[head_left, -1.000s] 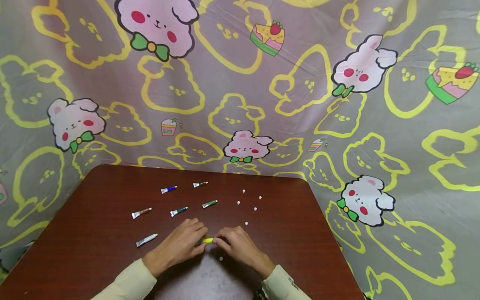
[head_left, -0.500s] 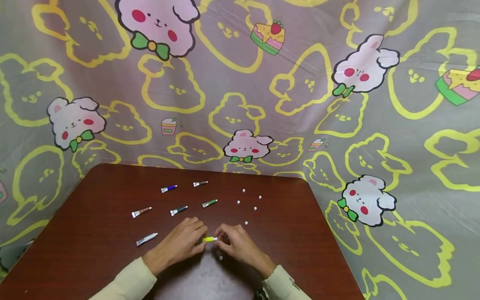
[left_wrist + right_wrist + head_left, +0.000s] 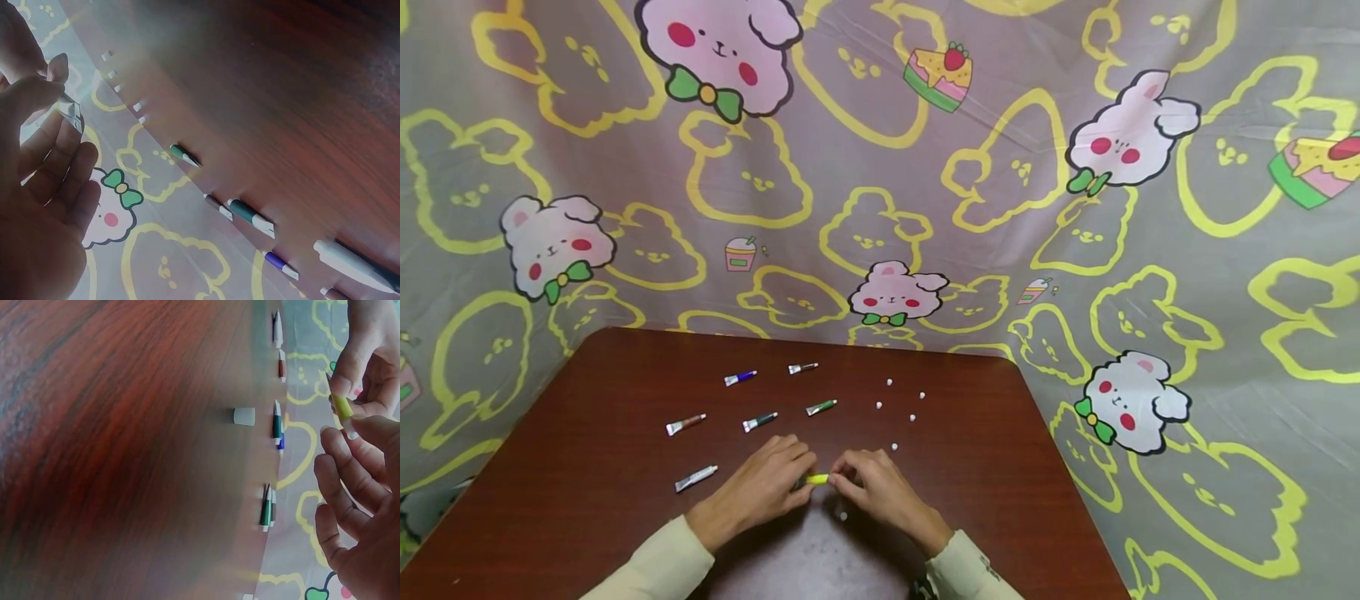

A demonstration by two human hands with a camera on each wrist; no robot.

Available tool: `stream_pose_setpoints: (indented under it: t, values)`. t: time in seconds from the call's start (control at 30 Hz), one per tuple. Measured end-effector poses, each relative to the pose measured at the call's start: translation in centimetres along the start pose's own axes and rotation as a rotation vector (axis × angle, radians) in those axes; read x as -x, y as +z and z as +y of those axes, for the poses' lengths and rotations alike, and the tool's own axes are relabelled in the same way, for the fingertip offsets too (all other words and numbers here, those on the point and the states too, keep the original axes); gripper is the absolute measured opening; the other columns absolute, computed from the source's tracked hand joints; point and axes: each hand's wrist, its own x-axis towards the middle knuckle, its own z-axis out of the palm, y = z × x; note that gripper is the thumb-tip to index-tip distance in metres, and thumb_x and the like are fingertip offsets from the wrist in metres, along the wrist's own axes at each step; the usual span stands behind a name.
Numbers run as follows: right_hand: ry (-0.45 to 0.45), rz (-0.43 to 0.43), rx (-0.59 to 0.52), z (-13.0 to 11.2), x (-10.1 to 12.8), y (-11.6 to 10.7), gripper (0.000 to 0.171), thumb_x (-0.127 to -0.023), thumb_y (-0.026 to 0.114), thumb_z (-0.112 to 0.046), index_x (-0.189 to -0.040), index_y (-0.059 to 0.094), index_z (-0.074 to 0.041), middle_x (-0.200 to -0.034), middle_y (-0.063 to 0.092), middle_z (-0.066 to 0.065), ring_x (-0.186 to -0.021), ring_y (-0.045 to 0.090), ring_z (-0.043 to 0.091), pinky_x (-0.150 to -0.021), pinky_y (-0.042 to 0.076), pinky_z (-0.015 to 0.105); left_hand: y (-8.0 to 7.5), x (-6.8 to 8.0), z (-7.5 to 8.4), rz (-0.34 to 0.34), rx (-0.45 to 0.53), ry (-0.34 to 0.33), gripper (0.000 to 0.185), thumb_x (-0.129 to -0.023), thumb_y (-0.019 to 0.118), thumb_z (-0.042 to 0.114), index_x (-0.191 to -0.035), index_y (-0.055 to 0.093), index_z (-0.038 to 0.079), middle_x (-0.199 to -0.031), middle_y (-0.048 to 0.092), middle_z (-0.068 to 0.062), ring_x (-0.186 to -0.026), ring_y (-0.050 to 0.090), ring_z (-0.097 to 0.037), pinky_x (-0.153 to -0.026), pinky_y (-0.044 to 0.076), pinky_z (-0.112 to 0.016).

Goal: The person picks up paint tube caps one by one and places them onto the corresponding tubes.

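Note:
Both hands hold a small yellow paint tube point(image 3: 817, 479) above the near middle of the table. My left hand point(image 3: 765, 481) pinches its flat silver end point(image 3: 72, 111) between thumb and finger. At the other end, the thumb and forefinger of my right hand point(image 3: 878, 493) pinch the white tip point(image 3: 351, 429), which they mostly cover in the head view. The other right fingers are loosely bent. Just below the hands, a small white cap point(image 3: 843, 516) lies on the table.
Left and beyond lie several paint tubes: silver-white point(image 3: 696, 478), brown point(image 3: 686, 424), dark teal point(image 3: 760, 422), blue point(image 3: 741, 377), dark brown point(image 3: 802, 367) and green point(image 3: 822, 407). Several white caps point(image 3: 912, 417) are scattered at the right of the brown table point(image 3: 1000, 500). A patterned curtain point(image 3: 880, 208) hangs behind.
Half a second ago the right fingertips stood off the tube and its white end showed; now they are back on it, as a second ago. The left hand keeps its hold.

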Motion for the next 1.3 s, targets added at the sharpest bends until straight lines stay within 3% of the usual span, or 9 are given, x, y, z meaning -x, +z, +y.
stream_pose_setpoints:
  t: [0.23, 0.33, 0.5, 0.63, 0.77, 1.3]
  values:
    - [0.002, 0.016, 0.028, 0.15, 0.22, 0.19, 0.015, -0.106, 0.07, -0.026, -0.096, 0.077, -0.018, -0.082, 0.073, -0.009, -0.073, 0.054, -0.006, -0.073, 0.042, 0.017, 0.28, -0.15, -0.03, 0.043, 0.012, 0.034, 0.033, -0.074, 0.093, 0.025, -0.087, 0.063, 0.017, -0.082, 0.059, 0.009, -0.08, 0.053, -0.012, -0.079, 0.05, -0.034]
    - [0.012, 0.008, -0.011, 0.21, 0.26, 0.34, 0.014, -0.107, 0.069, -0.025, -0.099, 0.078, -0.017, -0.086, 0.075, -0.008, -0.074, 0.058, -0.006, -0.07, 0.049, 0.018, 0.41, -0.11, -0.04, 0.045, 0.015, 0.035, 0.032, -0.074, 0.092, 0.024, -0.087, 0.063, 0.018, -0.083, 0.059, 0.009, -0.08, 0.054, -0.012, -0.079, 0.05, -0.034]
    - [0.034, -0.02, -0.106, 0.18, 0.23, 0.26, 0.016, -0.1, 0.08, -0.02, -0.112, 0.076, -0.01, -0.089, 0.078, -0.002, -0.075, 0.066, -0.002, -0.069, 0.059, 0.023, 0.48, -0.13, -0.12, 0.047, 0.01, 0.028, 0.031, -0.075, 0.092, 0.025, -0.088, 0.065, 0.018, -0.084, 0.06, 0.008, -0.082, 0.056, -0.013, -0.081, 0.051, -0.035]
    - [0.035, -0.015, -0.092, 0.16, 0.28, 0.15, 0.021, -0.093, 0.086, -0.013, -0.11, 0.075, -0.011, -0.085, 0.076, -0.004, -0.073, 0.064, -0.005, -0.074, 0.053, 0.018, 0.48, -0.1, -0.12, 0.048, 0.006, 0.026, 0.032, -0.074, 0.093, 0.025, -0.088, 0.065, 0.017, -0.084, 0.06, 0.009, -0.081, 0.055, -0.012, -0.081, 0.051, -0.035]
    - [0.022, 0.013, -0.056, 0.11, 0.3, 0.06, 0.018, -0.091, 0.087, -0.012, -0.104, 0.074, -0.014, -0.085, 0.076, -0.006, -0.074, 0.064, -0.006, -0.081, 0.047, 0.021, 0.43, -0.09, -0.03, 0.046, 0.004, 0.028, 0.032, -0.074, 0.094, 0.024, -0.088, 0.066, 0.018, -0.084, 0.06, 0.009, -0.081, 0.055, -0.011, -0.08, 0.051, -0.035]
    - [0.044, 0.015, -0.026, 0.47, 0.53, 0.59, 0.008, -0.104, 0.075, -0.025, -0.102, 0.077, -0.017, -0.091, 0.078, -0.008, -0.078, 0.063, -0.008, -0.077, 0.038, 0.018, 0.6, -0.1, -0.15, 0.048, 0.017, 0.025, 0.031, -0.076, 0.094, 0.024, -0.09, 0.067, 0.018, -0.086, 0.063, 0.009, -0.083, 0.056, -0.013, -0.082, 0.052, -0.035]
